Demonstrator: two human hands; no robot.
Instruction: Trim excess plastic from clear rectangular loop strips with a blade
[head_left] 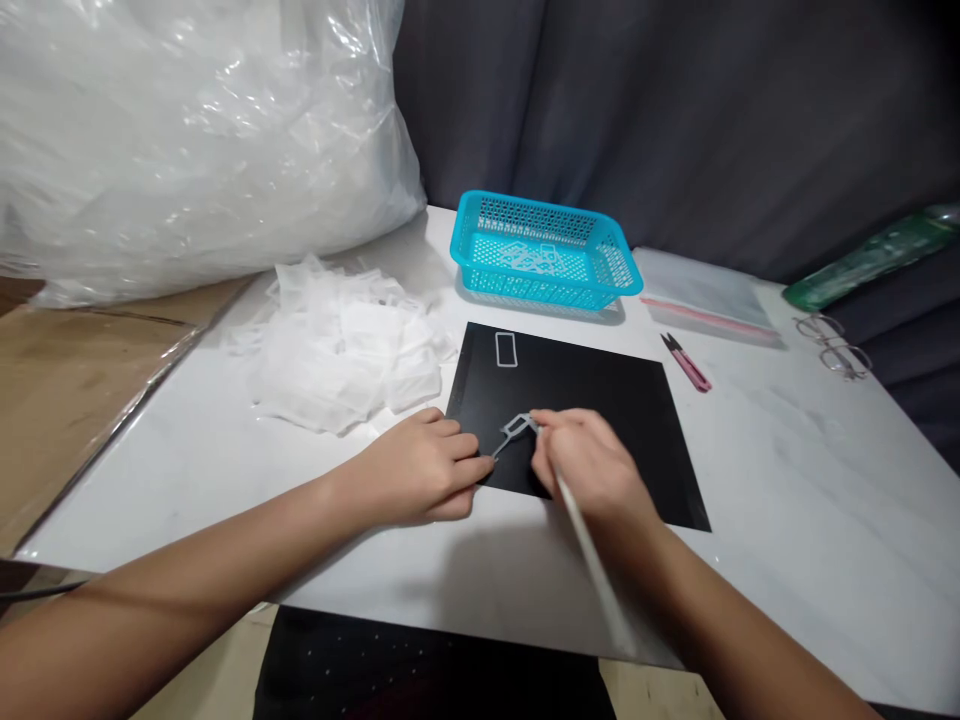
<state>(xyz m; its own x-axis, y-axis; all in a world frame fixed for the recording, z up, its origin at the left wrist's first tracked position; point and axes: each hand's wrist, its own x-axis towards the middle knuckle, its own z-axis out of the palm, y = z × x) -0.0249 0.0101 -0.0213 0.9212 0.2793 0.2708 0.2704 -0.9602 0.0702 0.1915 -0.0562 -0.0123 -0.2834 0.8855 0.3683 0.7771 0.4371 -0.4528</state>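
Hard to make out: the small clear plastic frame piece (514, 430) is showing only as a pale outline against the black mat (600, 420); its exact shape is staying unclear.
Left hand (424, 465): it is resting curled on the mat's left edge, fingertips pinching the frame piece's lower left end.
Right hand (592, 465): it is gripping a thin white stick tool (592, 560), whose tip is meeting the frame piece and whose far end is blurring out toward the camera.
Frame piece location: it is sitting over the mat's near left part, between the two hands.
Blue basket (626, 270): it is standing on the table (787, 480) behind the mat, holding several clear frames.
Mat top: one rectangular frame (506, 349) is lying alone.
White packets (341, 345): they are piling left of the mat.
Big plastic bag (195, 130): it is being cut off by the picture's edge.
Pink snips (686, 362): they are lying right of the mat.
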